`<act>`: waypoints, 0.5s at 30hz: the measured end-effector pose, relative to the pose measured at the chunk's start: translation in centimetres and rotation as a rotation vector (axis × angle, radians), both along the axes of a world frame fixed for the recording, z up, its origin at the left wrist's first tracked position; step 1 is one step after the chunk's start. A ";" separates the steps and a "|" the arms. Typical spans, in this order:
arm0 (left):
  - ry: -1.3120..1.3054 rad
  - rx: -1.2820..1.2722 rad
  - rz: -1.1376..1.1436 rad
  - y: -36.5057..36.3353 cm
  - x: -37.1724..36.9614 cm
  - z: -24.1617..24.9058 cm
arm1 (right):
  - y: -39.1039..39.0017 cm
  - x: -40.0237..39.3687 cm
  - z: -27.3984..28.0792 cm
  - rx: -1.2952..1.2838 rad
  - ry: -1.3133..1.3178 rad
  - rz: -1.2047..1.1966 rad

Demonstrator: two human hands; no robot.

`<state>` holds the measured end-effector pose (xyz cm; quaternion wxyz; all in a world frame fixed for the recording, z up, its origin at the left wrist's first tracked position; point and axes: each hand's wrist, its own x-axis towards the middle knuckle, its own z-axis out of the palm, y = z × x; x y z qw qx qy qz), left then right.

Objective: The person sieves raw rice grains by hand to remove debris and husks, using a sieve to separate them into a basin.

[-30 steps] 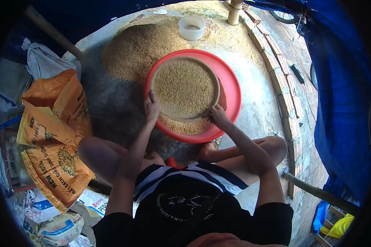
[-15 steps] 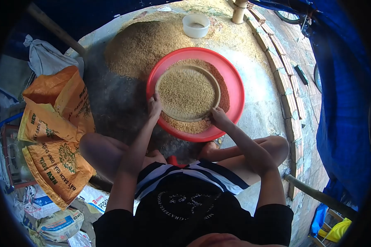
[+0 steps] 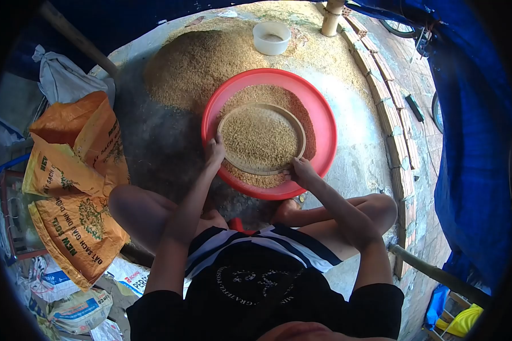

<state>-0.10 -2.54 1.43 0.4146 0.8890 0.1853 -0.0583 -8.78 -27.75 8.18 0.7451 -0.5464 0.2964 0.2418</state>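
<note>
A round sieve (image 3: 302,135) full of pale, husk-like grains (image 3: 259,138) is held between my two hands, over a wide red basin (image 3: 324,122). My left hand (image 3: 215,151) grips the rim on the left side, fingers wrapped round it. At the lower right of the rim, my right hand (image 3: 302,170) is closed on it. Finer tan and reddish-brown material (image 3: 298,108) lies in the basin around and under the sieve.
Beyond the basin a heap of husks (image 3: 182,68) covers the floor, with a translucent tub (image 3: 272,45) beside it. An open orange sack (image 3: 77,187) stands at my left. A row of bricks (image 3: 393,128) edges the floor on the right, near a blue tarp (image 3: 472,125).
The sieve has shifted toward me, together with both hands, showing more of the material at the far side of the basin. The grains in it have been shaken about.
</note>
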 end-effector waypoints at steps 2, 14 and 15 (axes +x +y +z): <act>-0.059 -0.023 -0.019 -0.1 0.2 1.2 | 0.0 0.0 0.4 0.045 0.043 -0.020; -0.365 -0.252 -0.123 -0.1 1.2 4.3 | 0.5 -0.3 2.5 -0.007 -0.333 -0.014; -0.394 -0.256 -0.114 -0.3 1.2 2.7 | 0.3 -0.4 2.1 0.039 -0.188 -0.032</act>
